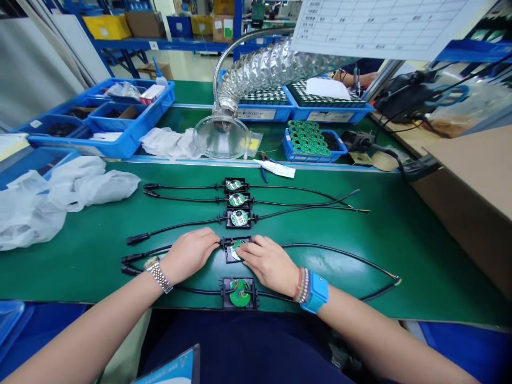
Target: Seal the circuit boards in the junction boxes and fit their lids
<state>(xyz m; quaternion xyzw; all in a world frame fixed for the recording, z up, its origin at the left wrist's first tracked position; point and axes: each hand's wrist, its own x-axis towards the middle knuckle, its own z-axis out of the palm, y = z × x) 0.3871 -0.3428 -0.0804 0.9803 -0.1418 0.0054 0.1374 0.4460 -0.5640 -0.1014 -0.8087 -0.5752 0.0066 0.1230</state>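
Observation:
My left hand (191,255) pinches a black cable (222,242) where it enters the left side of a small black plastic housing (233,260). Over the right part of that housing, the bent fingers of my right hand (274,265) press on the green round circuit board (236,248) inside; my thumb is mostly hidden. Nearer to me lies another open housing (226,304) with a green board (240,293) and thin wires. Beyond my hands, three cabled housings (239,217) stand in a column, their boards face up. Cable connectors (136,239) point left, bare wire ends right.
A funnel-shaped extraction hood (221,140) on a foil duct (264,69) hangs behind. Blue-handled pliers (264,173) and a white tube (276,168) lie there. Around stand a blue bin of boards (310,141), white bags (80,184), a compartment tray (132,124) and a cardboard box (472,202).

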